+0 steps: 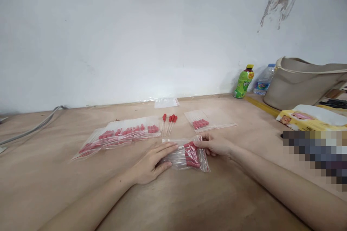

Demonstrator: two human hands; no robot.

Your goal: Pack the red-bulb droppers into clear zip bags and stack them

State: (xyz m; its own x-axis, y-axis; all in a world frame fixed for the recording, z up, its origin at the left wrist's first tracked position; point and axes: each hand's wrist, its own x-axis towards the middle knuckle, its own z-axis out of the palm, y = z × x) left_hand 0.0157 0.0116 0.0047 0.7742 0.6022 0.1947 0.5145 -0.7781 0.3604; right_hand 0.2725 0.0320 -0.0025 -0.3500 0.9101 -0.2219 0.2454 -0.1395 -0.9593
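In front of me lies a clear zip bag (pixel 177 158) of droppers with red bulbs (pixel 191 155) and thin clear stems, the bulbs towards the bag's right end. My left hand (pixel 151 164) rests on the bag's left end, fingers stretched out over the stems. At the right end, by the zip edge, my right hand (pixel 215 145) pinches the plastic between thumb and fingers. Several loose droppers (pixel 172 120) lie just beyond the bag. To the left is an overlapping row of filled zip bags (pixel 130 130); another bag with droppers (pixel 201 124) lies to the right.
Flat white bags (pixel 166 103) lie by the wall. At the right stand a green bottle (pixel 244 82), a clear water bottle (pixel 264 81) and a beige bin (pixel 303 83), with a yellow tissue pack (pixel 300 119) in front. A grey cable (pixel 40 124) runs along the left.
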